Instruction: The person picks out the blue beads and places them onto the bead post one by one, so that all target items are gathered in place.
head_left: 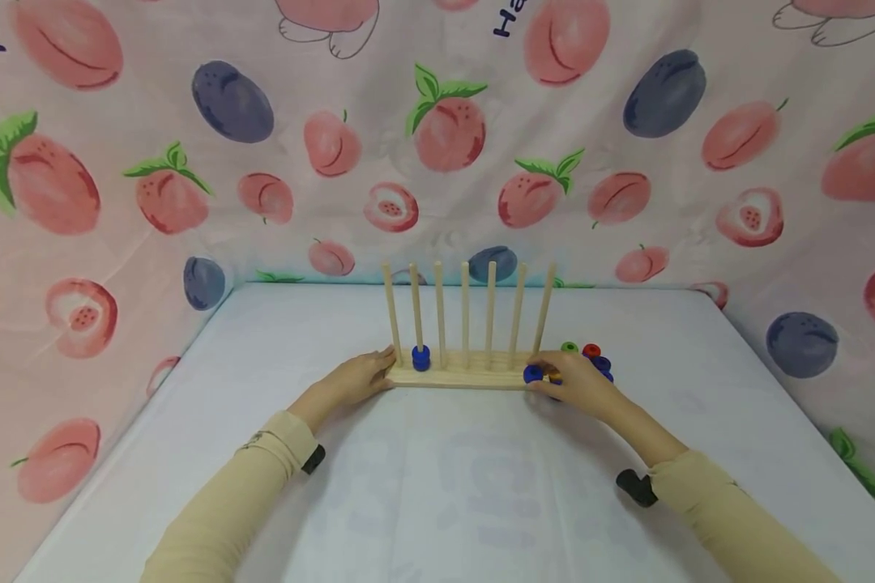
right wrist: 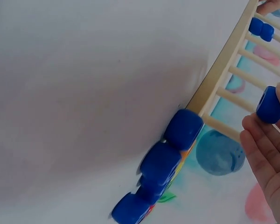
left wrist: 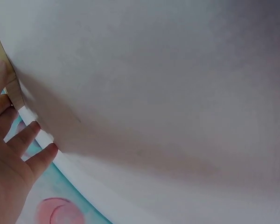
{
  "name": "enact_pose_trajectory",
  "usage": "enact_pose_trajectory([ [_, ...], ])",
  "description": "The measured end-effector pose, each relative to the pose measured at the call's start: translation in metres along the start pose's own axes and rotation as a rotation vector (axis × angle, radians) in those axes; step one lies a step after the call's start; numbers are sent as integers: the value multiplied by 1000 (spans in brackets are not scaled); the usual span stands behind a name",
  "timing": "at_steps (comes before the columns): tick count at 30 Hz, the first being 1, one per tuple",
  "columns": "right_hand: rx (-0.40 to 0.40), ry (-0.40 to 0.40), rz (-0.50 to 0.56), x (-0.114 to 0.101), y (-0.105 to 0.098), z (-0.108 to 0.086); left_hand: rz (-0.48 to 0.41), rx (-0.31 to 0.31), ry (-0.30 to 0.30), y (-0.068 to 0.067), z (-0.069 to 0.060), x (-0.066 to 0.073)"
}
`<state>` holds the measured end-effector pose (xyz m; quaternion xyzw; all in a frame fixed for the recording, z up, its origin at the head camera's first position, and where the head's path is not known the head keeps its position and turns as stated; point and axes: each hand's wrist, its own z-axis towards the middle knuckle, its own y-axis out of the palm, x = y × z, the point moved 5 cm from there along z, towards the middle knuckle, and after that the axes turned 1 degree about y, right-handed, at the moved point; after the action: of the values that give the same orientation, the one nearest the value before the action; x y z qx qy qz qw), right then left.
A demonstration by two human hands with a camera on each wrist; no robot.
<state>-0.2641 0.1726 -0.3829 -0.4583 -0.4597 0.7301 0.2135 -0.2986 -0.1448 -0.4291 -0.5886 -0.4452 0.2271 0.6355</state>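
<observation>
A wooden peg stand (head_left: 461,377) with several upright rods stands on the table. My left hand (head_left: 357,377) holds its left end, thumb at the front face and the index finger around the end in the left wrist view. Two blue beads (head_left: 420,358) are stacked on the second rod from the left. My right hand (head_left: 582,384) pinches another blue bead (right wrist: 269,105) between thumb and fingers, off the rods, near the stand's right end. In the right wrist view the bead's hole faces the rods.
Right of the stand lie loose beads: several blue ones (right wrist: 160,162), a red one (head_left: 591,350), a green one (head_left: 569,346) and some yellow, partly hidden by my right hand. A fruit-patterned cloth (head_left: 437,186) rises behind the white table (head_left: 423,486).
</observation>
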Motion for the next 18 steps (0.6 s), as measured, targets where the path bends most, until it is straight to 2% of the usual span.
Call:
enact_pose_trajectory([
  [6,26,-34,4,-13,5,7,-4,18,15,-2,-2,0],
  [12,17,-53,-7,-24,9,11,-7,21,39,-2,-2,1],
  [18,53,-126,-26,-34,13,20,-15,27,26,0,-1,-1],
])
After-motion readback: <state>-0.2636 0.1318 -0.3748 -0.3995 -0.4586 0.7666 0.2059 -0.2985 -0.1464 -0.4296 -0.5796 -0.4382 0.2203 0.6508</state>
